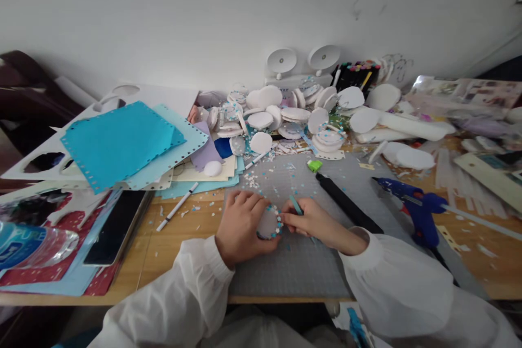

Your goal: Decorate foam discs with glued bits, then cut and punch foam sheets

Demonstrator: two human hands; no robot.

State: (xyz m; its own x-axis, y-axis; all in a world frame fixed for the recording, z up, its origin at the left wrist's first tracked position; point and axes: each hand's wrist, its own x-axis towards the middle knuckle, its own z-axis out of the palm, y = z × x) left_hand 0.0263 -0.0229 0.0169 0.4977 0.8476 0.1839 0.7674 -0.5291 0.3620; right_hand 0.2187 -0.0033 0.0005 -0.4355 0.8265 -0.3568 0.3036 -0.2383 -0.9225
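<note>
Left hand (240,223) cups white disc (267,224), right hand (314,223) pinches teal stick (296,205) at its 3 o'clock; I fear a slip dislodging rim bits (279,222).

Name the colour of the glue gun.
The glue gun is blue, clearest in the head view.

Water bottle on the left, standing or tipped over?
Tipped over: the water bottle lies on its side on red paper.
</note>
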